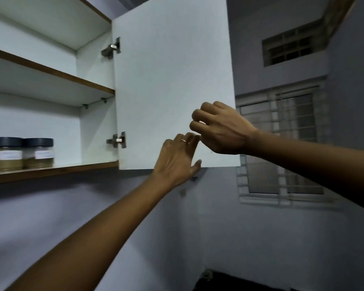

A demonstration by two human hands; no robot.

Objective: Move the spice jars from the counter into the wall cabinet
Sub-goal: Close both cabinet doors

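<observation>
Reaching up with both hands to the open cabinet door (174, 80), near its lower free corner: left hand (177, 159) laying straight fingers flat against the inner face, holding nothing; right hand (221, 128) curling its fingers at the door's outer edge, whether actually gripping that edge being impossible to tell. Judging the loading done and the door about to be swung shut, calling for a push towards the hinges. Standing upright, long axes vertical, black lids up, white labels facing outward: two spice jars (21, 154), touching, at the bottom shelf's (72, 168) front edge, far left
</observation>
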